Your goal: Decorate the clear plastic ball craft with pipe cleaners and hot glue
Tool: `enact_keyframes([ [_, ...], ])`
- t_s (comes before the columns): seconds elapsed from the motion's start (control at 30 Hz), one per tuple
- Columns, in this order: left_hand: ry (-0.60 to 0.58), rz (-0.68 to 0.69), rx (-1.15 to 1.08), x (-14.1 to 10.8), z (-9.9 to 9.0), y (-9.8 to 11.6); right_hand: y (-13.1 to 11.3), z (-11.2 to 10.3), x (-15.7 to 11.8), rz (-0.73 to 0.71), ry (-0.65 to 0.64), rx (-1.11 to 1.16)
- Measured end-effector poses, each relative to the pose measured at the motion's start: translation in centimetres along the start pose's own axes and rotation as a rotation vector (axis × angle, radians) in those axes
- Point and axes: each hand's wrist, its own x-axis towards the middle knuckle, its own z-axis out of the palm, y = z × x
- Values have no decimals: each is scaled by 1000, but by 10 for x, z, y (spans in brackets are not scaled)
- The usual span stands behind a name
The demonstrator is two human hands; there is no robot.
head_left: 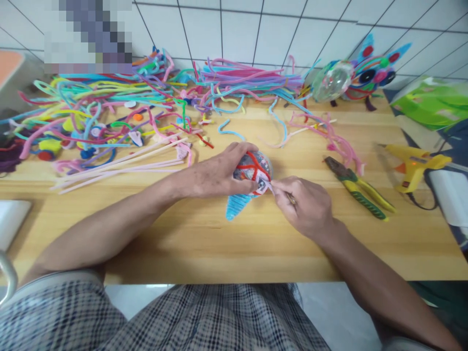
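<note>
My left hand [215, 173] is wrapped round a clear plastic ball-shaped craft piece [263, 163] with red pipe cleaners crossing its surface. A blue pipe-cleaner ear [237, 206] sticks out from it toward the table's front edge. My right hand [305, 202] is closed in a pinch at the piece's right side, around a slim tool [291, 198] with a brass-coloured end. The tool's tip meets a small whitish patch on the piece; its exact kind is hidden by my fingers.
Pliers [360, 187] and a yellow glue gun [417, 165] lie at the right. Loose pipe cleaners [248, 80] and pompoms [49, 146] spread across the back and left. A decorated clear bottle figure [334, 80] stands at the back right, near a green package [433, 105].
</note>
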Motion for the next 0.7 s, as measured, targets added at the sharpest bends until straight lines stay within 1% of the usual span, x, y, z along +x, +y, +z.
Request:
enact_keyframes([
  [0.23,1,-12,-4,0,1,0,-1,-1,-1,25,-2,5],
  [0.43,22,-4,5,0,2,-1,1,0,-1,9,-2,-21],
  [0.7,6,-20,5,0,2,1,0,1,-2,25,3,-8],
])
